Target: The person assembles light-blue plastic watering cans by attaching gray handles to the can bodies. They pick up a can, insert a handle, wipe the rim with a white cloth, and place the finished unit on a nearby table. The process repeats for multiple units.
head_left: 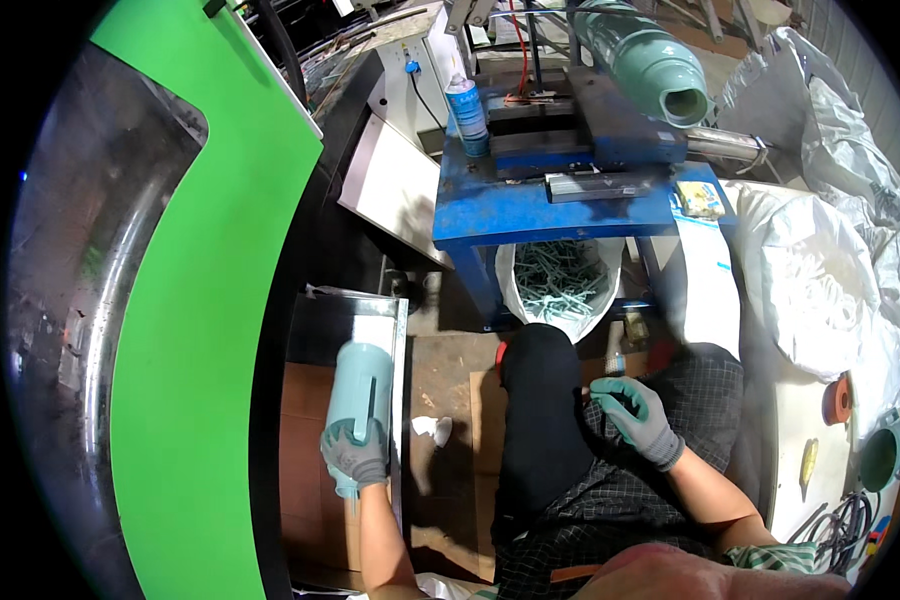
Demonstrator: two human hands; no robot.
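My left hand, in a grey glove, is closed on the lower end of a pale green plastic cylinder. The cylinder has a long slot in its side and lies inside a metal-edged bin lined with brown cardboard. Over my right thigh is my right hand, its glove grey with a green palm. Its fingers curl in toward the thumb; whether something small is pinched at their tips cannot be made out.
A green machine panel curves along the left. Ahead stands a blue workbench with a spray can and a vise-like block. Below it sits a sack of green plastic scraps. White sacks and a yellow cutter are at right.
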